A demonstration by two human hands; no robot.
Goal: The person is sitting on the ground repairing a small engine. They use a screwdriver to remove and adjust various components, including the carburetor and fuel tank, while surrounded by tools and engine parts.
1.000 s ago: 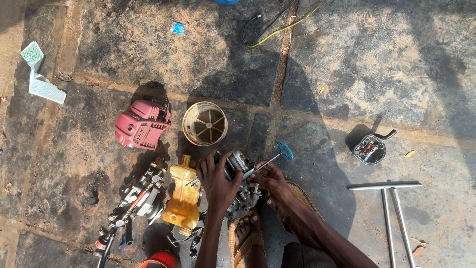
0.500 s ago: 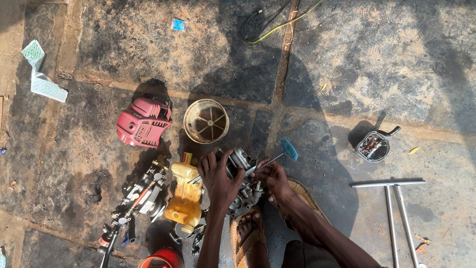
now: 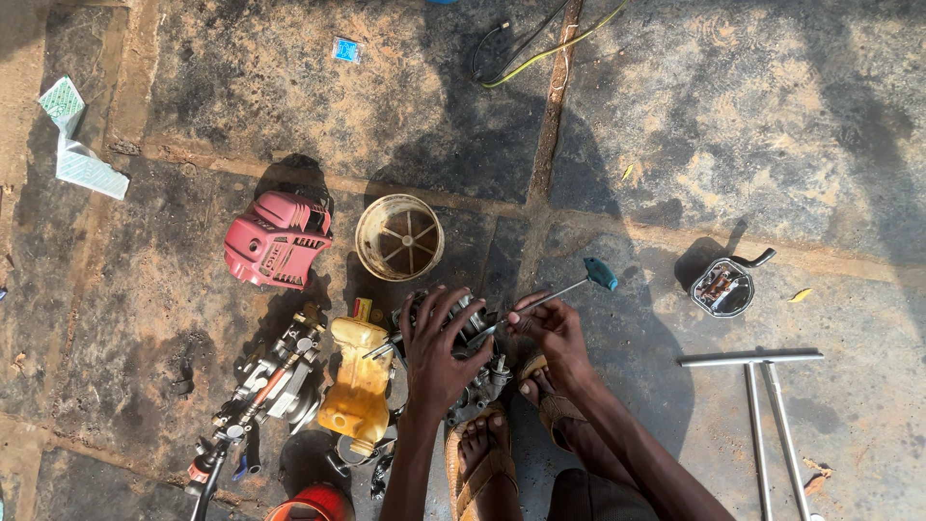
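Two hands [image 3: 439, 352] work an engine [image 3: 463, 371]; folded green-white packet [image 3: 75, 145] lies well apart.

engine block [image 3: 470, 371]: grey, on ground | hex key [image 3: 555, 296]: blue-handled, tilted

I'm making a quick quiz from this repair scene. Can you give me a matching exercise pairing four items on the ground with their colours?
Things:
1. engine cover
2. fuel tank
3. handle of the tool in the right hand
4. round fan housing

Colours:
A. yellow
B. cream, dirty
C. red
D. blue-green

Pairs: 1-C, 2-A, 3-D, 4-B
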